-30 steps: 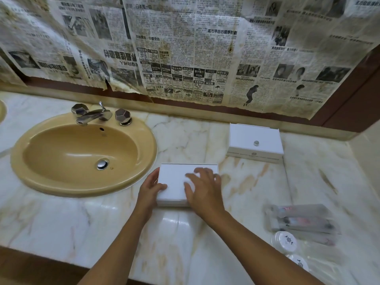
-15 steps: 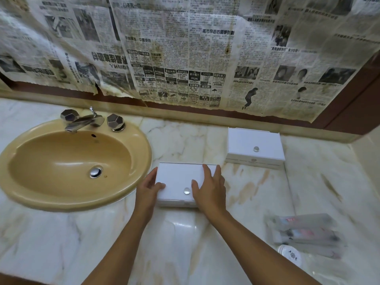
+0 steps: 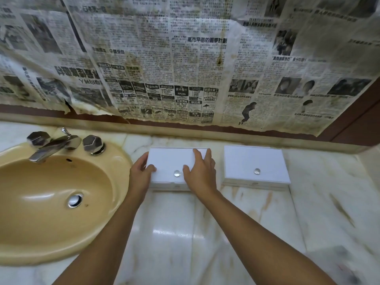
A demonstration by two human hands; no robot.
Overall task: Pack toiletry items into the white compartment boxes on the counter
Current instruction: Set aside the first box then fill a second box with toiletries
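Two bare arms reach out over the shiny marble counter [image 3: 174, 233]. At the near right corner lies a blurry clear packet [image 3: 337, 262]; what is in it cannot be told. The left hand [image 3: 141, 173] holds the left end of a white box [image 3: 170, 161], thumb on the lid and fingers curled round the side. The right hand [image 3: 202, 171] lies flat on the lid with straight fingers, next to a small clear knob [image 3: 176, 173]. The lid is closed. Just to the right sits a second white box [image 3: 255, 161], closed too, with its own clear knob [image 3: 256, 171]. To the left is a tan sink [image 3: 51, 202] with a silver tap [image 3: 53, 144]. Old newspaper [image 3: 185, 58] covers the far wall. Half a second ago the held box was nearer; now it sits farther back, side by side with the second box.
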